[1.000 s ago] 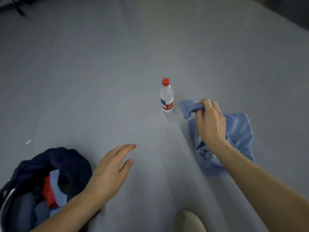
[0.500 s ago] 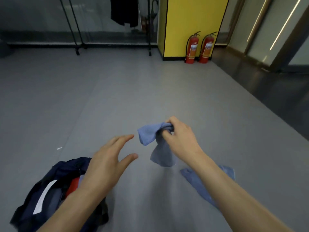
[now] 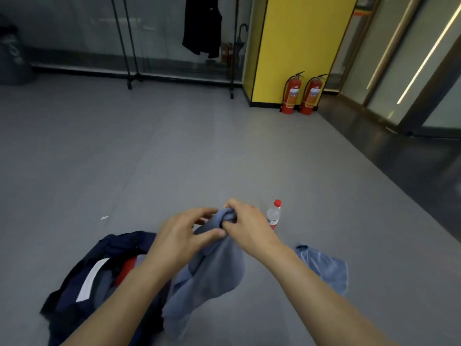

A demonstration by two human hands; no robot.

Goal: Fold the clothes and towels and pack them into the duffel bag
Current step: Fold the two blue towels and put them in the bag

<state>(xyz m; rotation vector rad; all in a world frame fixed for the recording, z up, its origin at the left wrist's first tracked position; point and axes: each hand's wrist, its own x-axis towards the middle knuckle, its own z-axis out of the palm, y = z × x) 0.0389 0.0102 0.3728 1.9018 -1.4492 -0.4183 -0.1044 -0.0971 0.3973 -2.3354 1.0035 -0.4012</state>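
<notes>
The right hand (image 3: 245,228) clenches the bunched top of the light blue terry towel (image 3: 217,270), which hangs in mid-air at 6 o'clock. The left hand (image 3: 182,236) pinches it loosely, thumb on the cloth. The open navy fabric duffel bag (image 3: 119,245) lies at 7 o'clock.

Duffel bag (image 3: 117,244) left of towel (image 3: 214,270), bottle (image 3: 274,216) behind right hand (image 3: 247,227)

Bunched blue towel (image 3: 214,270) hangs beside the open, part-filled navy duffel bag (image 3: 119,243).
</notes>
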